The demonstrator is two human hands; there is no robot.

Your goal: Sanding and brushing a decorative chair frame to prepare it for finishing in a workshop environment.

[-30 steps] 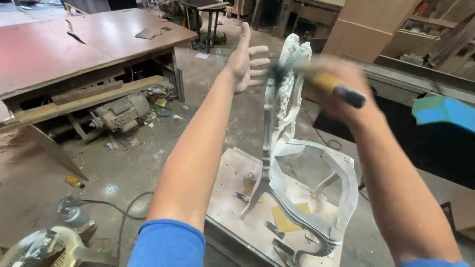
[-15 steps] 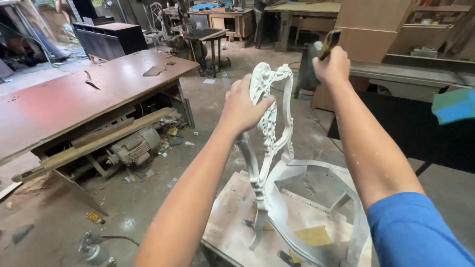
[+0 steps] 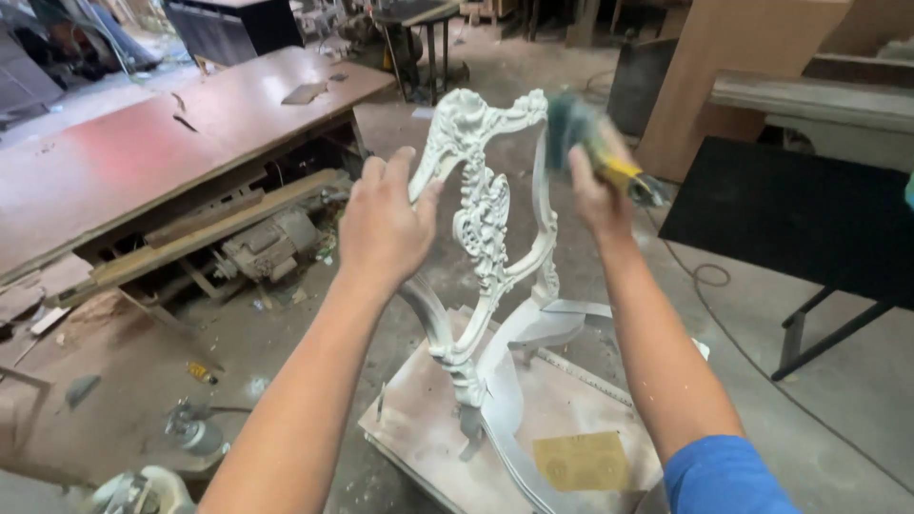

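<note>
While the carved white chair frame (image 3: pixel 486 219) is gripped at its left rail by the left hand (image 3: pixel 381 224), a blurred yellow-handled brush (image 3: pixel 600 152) is clasped in the raised right hand (image 3: pixel 595 195).

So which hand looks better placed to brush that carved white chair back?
Probably the right hand: it already holds the brush against the chair back. The left hand grips the frame's side, steadying it.

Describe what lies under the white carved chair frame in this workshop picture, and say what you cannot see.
The chair frame stands on a dusty board, with a yellow sandpaper sheet beside its seat rail. Whatever supports the board is hidden, and the right arm covers part of the seat.
</note>
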